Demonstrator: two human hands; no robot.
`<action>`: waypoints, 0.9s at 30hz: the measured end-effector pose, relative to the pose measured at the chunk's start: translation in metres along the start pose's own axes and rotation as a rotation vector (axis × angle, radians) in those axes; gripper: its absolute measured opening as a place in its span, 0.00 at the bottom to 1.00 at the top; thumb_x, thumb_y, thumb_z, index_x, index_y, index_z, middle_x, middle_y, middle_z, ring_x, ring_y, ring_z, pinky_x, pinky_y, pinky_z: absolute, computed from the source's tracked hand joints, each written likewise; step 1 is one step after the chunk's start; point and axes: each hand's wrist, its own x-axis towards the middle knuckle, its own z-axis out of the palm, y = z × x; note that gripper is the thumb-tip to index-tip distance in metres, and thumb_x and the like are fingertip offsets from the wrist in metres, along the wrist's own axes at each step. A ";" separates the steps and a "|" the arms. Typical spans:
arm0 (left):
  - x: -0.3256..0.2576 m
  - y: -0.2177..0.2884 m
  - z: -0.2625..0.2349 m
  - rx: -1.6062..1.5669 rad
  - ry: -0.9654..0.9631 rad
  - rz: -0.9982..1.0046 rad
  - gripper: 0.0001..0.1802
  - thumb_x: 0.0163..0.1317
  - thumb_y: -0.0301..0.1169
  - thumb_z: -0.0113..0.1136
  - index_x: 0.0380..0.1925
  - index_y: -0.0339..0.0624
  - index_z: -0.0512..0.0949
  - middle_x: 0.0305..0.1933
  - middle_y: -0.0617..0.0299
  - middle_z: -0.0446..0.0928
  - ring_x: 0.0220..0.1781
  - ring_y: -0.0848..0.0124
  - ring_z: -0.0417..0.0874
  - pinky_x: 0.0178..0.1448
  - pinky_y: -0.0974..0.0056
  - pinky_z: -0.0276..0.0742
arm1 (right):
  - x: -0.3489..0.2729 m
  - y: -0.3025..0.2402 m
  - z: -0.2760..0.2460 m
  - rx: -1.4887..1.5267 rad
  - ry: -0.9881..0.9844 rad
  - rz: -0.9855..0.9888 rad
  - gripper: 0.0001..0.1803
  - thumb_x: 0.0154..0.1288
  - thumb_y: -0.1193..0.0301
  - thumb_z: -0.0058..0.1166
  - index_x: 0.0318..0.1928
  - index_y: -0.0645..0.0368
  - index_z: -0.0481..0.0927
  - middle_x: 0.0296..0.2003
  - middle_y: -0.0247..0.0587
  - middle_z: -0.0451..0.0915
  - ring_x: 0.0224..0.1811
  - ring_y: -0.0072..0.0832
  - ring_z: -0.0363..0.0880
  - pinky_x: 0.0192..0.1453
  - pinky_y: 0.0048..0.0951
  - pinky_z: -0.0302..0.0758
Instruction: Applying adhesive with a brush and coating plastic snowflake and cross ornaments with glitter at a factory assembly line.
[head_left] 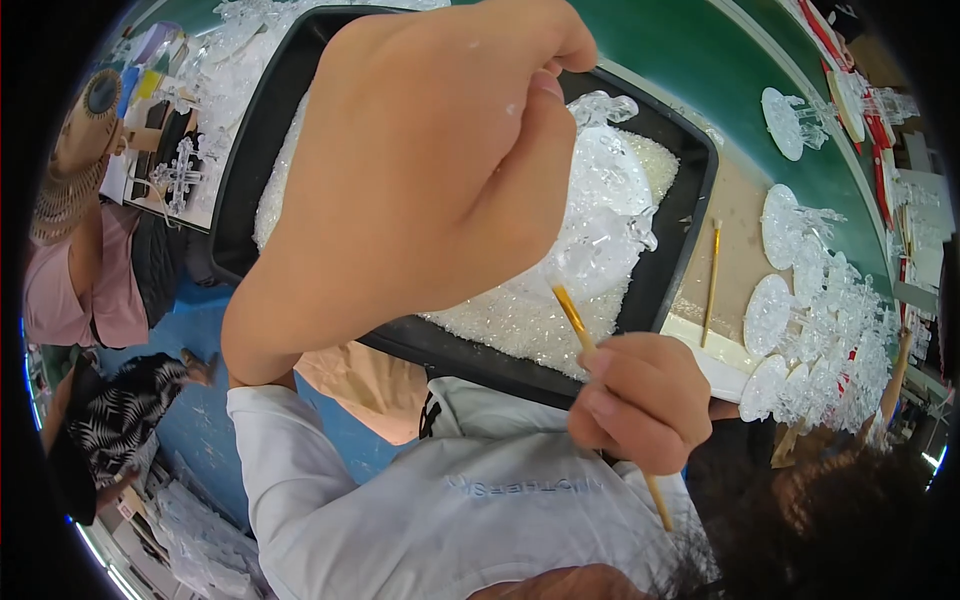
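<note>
My left hand is raised large over the black tray, its thumb and fingers pinched at the far end. Whatever sits between those fingertips is hidden. In my right hand, near the tray's front edge, is a thin paintbrush with pale bristles and a gold ferrule. Its tip points at a clear round piece with small moulded clear shapes on it. That piece lies on glittering white granules in the tray, partly covered by my left hand.
Another brush lies on a brown board right of the tray. Several clear ornaments with round bases stand further right on the green table. More clear pieces are heaped at the left. Other people are at the left.
</note>
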 end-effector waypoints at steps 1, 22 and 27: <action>-0.001 0.000 0.000 0.001 0.003 0.003 0.10 0.51 0.17 0.54 0.34 0.33 0.80 0.25 0.48 0.79 0.24 0.53 0.82 0.29 0.60 0.77 | 0.002 0.001 0.002 0.005 0.000 0.002 0.14 0.50 0.80 0.62 0.37 0.67 0.73 0.29 0.56 0.80 0.16 0.34 0.77 0.16 0.29 0.75; -0.004 -0.001 0.000 -0.050 -0.021 -0.020 0.10 0.52 0.17 0.53 0.34 0.35 0.79 0.24 0.49 0.79 0.25 0.53 0.83 0.30 0.60 0.77 | 0.005 0.000 0.002 0.094 -0.081 0.046 0.13 0.52 0.80 0.64 0.38 0.69 0.75 0.33 0.56 0.80 0.25 0.42 0.82 0.23 0.33 0.81; -0.003 0.000 0.000 -0.072 -0.024 -0.049 0.09 0.52 0.17 0.53 0.33 0.34 0.80 0.24 0.49 0.79 0.25 0.53 0.83 0.30 0.60 0.77 | 0.006 0.004 0.002 0.139 -0.105 0.033 0.17 0.43 0.84 0.66 0.35 0.70 0.75 0.32 0.60 0.81 0.20 0.38 0.81 0.22 0.30 0.81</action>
